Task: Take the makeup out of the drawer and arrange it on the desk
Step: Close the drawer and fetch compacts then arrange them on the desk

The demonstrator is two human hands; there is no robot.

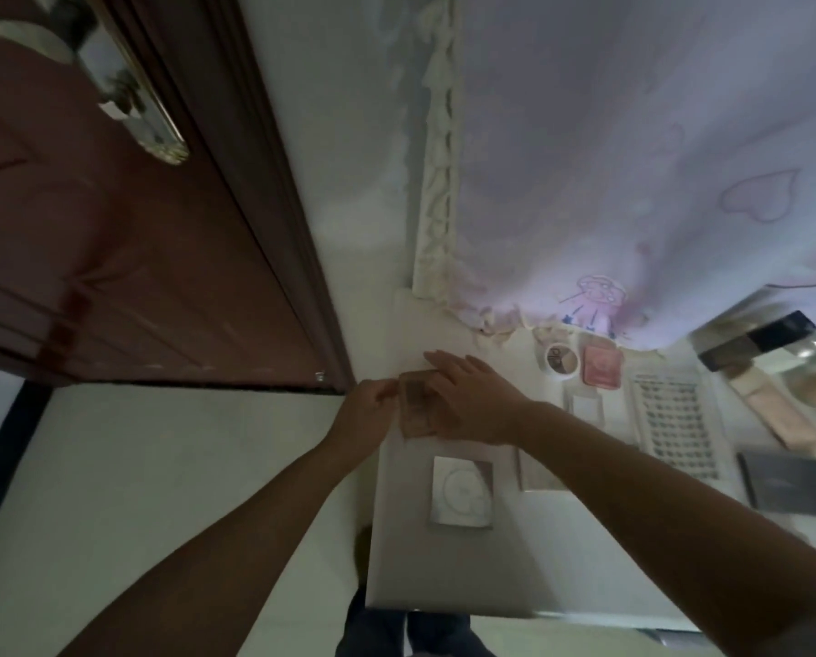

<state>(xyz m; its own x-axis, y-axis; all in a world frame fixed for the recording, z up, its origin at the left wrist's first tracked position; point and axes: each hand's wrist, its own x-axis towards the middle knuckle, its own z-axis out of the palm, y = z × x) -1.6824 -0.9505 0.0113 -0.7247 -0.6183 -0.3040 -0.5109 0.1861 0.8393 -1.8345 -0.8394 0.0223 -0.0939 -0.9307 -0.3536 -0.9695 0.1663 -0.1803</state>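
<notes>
Placement is the step in hand: left hand (366, 410) pinches a small tan compact (415, 407) at the desk's (444, 576) left edge, right hand (467, 400) lying flat-fingered over it. Next, square it beside the white case (463, 493), then let go.

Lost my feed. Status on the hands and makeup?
Left hand pinches small brown palette; right hand flat over it. Palette at desk edge. Nothing blocking.

compact (415, 403) on desk (562, 552), between hands
</notes>
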